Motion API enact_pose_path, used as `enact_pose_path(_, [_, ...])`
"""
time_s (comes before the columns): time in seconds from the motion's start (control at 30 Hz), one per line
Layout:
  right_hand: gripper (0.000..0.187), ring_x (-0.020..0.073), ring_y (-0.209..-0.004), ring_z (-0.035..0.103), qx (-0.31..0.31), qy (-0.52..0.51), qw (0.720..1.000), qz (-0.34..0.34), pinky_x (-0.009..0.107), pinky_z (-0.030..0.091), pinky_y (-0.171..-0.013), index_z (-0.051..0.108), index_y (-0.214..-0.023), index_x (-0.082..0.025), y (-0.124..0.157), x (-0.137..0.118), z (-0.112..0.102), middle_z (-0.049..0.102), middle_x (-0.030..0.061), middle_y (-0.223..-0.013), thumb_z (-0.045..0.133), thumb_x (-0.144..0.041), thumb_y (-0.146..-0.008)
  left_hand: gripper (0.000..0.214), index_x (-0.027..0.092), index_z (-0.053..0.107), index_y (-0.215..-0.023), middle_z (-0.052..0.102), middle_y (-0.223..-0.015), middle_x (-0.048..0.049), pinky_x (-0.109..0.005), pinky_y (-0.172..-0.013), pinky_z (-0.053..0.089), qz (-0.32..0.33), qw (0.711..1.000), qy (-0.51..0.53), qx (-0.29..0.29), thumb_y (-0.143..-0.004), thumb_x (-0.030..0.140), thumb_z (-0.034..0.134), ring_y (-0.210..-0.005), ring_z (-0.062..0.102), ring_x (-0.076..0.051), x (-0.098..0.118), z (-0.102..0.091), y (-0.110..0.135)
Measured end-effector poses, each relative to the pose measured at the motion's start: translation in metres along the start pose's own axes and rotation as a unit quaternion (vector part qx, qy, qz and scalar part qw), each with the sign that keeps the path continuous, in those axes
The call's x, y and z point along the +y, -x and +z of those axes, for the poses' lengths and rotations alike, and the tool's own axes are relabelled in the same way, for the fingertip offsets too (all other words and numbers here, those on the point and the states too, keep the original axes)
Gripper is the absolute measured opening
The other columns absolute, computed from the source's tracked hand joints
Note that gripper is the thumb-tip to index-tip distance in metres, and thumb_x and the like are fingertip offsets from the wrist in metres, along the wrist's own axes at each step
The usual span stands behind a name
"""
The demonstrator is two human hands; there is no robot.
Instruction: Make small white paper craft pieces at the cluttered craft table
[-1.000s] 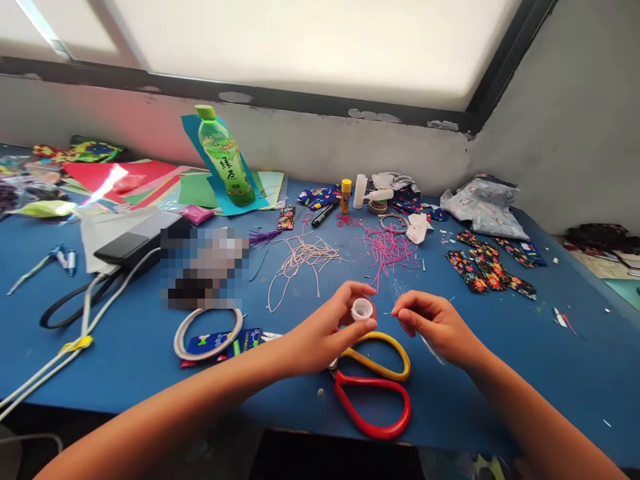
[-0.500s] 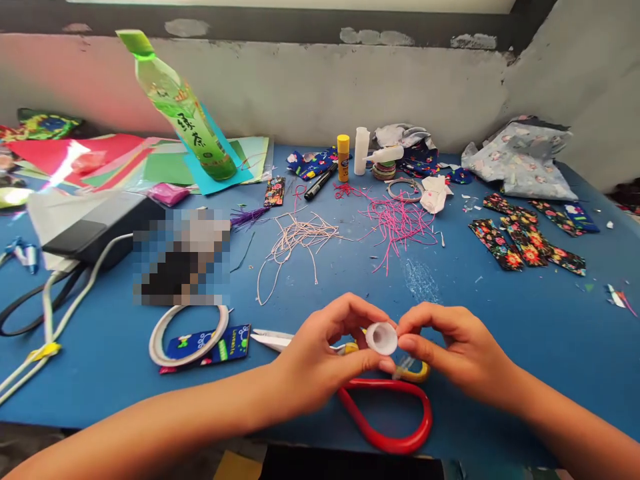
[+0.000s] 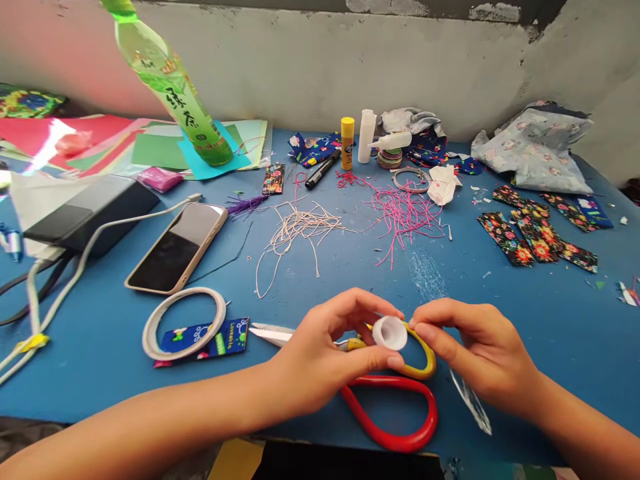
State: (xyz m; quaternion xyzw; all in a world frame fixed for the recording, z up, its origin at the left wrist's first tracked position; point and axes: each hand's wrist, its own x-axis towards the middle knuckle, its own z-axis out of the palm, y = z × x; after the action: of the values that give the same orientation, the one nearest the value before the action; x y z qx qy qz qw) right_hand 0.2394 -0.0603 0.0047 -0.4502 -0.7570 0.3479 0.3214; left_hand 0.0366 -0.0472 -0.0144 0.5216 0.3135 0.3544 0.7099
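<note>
My left hand [image 3: 345, 347] grips a small white round piece [image 3: 391, 333] between thumb and fingers, its hollow side facing me; whether it is a tape roll or a cap I cannot tell. Close beside its rim, my right hand [image 3: 470, 347] is closed in a pinch. Below that hand hangs a clear shiny strip [image 3: 470, 402]; its upper end is hidden behind the fingers. Scissors with a red handle loop [image 3: 387, 445] and a yellow one [image 3: 425, 353] lie on the blue table under my left hand, blades pointing left.
Left of the scissors are a white tape ring [image 3: 151, 333], a blue printed fabric piece [image 3: 235, 336] and a phone [image 3: 175, 250]. Beige strings [image 3: 303, 230] and pink strings [image 3: 405, 213] lie ahead. A tea bottle [image 3: 175, 93], glue stick [image 3: 347, 143] and floral fabric strips [image 3: 540, 233] stand or lie farther off.
My right hand has shifted slightly right and down. The clear strip, earlier short and near the white piece, now hangs longer below the right hand. The view has tilted down a little.
</note>
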Motion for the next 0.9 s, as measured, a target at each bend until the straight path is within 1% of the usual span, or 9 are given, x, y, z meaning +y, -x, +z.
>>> enact_pose_path(0.13, [0.015, 0.0097, -0.054, 0.057, 0.002, 0.017, 1.000, -0.007, 0.019, 0.045, -0.051, 0.063, -0.083, -0.023, 0.0019, 0.0010, -0.0008, 0.066, -0.0018, -0.065, 0.051, -0.026, -0.092, 0.030, 0.020, 0.061, -0.092, 0.067, -0.089, 0.0014, -0.021, -0.073, 0.050, -0.006, 1.000, 0.008, 0.008, -0.069, 0.013, 0.080, -0.079, 0.061, -0.011, -0.0005, -0.0006, 0.0012])
enact_pose_path(0.37, [0.016, 0.0103, -0.052, 0.056, 0.002, 0.039, 0.999, -0.005, 0.021, 0.043, -0.049, 0.061, -0.080, -0.023, 0.0044, -0.0001, -0.0025, 0.065, -0.0014, -0.062, 0.051, -0.026, -0.092, 0.030, 0.018, 0.059, -0.091, 0.068, -0.089, 0.0001, -0.021, -0.070, 0.049, -0.021, 1.000, 0.013, 0.001, -0.070, 0.014, 0.080, -0.076, 0.059, -0.010, 0.0005, -0.0006, 0.0000])
enact_pose_path(0.5, [0.014, 0.0100, -0.051, 0.056, 0.002, 0.055, 0.998, -0.016, 0.021, 0.044, -0.049, 0.061, -0.081, -0.022, 0.0038, -0.0026, -0.0028, 0.065, -0.0011, -0.062, 0.050, -0.022, -0.091, 0.029, 0.017, 0.059, -0.090, 0.067, -0.084, 0.0004, -0.021, -0.064, 0.046, -0.032, 0.999, 0.002, 0.003, -0.070, 0.016, 0.079, -0.071, 0.057, -0.010, 0.0016, -0.0004, 0.0005])
enact_pose_path(0.7, [0.013, 0.0093, -0.049, 0.052, 0.007, 0.112, 0.991, -0.070, 0.021, 0.042, -0.049, 0.060, -0.080, -0.021, 0.0026, -0.0058, -0.0027, 0.062, -0.0019, -0.059, 0.051, -0.015, -0.089, 0.030, 0.016, 0.058, -0.089, 0.064, -0.076, 0.0024, -0.020, -0.058, 0.041, -0.059, 0.997, -0.040, 0.006, -0.069, 0.020, 0.080, -0.062, 0.049, -0.008, 0.0053, -0.0005, 0.0011])
enact_pose_path(0.9, [0.013, 0.0082, -0.047, 0.046, 0.007, 0.163, 0.979, -0.124, 0.022, 0.038, -0.049, 0.061, -0.081, -0.018, 0.0033, -0.0052, -0.0025, 0.057, -0.0042, -0.055, 0.052, -0.014, -0.089, 0.030, 0.016, 0.057, -0.088, 0.062, -0.075, 0.0032, -0.020, -0.058, 0.040, -0.064, 0.995, -0.079, 0.012, -0.069, 0.022, 0.080, -0.063, 0.047, -0.008, 0.0055, -0.0013, -0.0003])
